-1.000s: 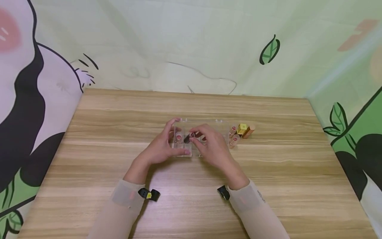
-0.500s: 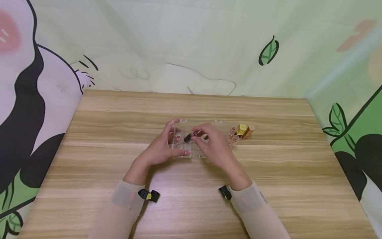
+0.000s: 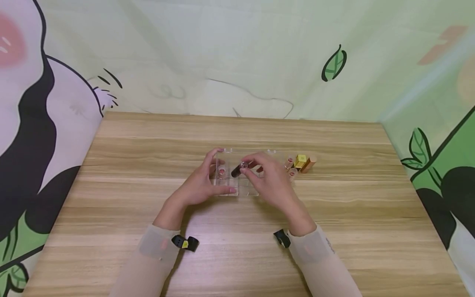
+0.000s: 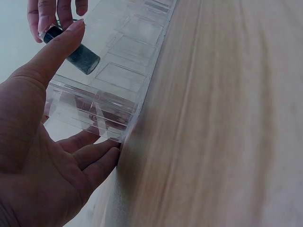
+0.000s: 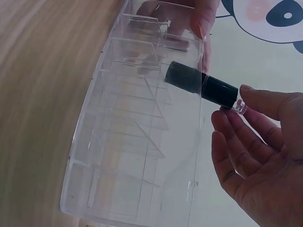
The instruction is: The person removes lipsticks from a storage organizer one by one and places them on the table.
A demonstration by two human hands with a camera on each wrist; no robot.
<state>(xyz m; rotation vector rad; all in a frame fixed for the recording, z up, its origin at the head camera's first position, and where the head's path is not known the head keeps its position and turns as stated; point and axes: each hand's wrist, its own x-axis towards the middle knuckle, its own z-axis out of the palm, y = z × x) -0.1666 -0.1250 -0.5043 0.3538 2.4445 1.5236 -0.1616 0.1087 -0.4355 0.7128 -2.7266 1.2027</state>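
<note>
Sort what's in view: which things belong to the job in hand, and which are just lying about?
Part of the job:
Clear organizer, gripped by the left hand
Dark tube, pinched by the right hand
Red-topped tube inside the organizer

Apparently lying about (cosmetics possibly awaiting use):
Gold case
Copper case
Two clear-and-red tubes
Printed backdrop

Your black tube (image 5: 220,91), your clear case (image 3: 245,191), your beige sleeves (image 3: 142,264), yellow-gold block (image 3: 301,160), copper block (image 3: 309,165), brown wood-grained tabletop (image 3: 230,268), pale-green backdrop (image 3: 237,49), green black-outlined leaf (image 3: 334,66)
</note>
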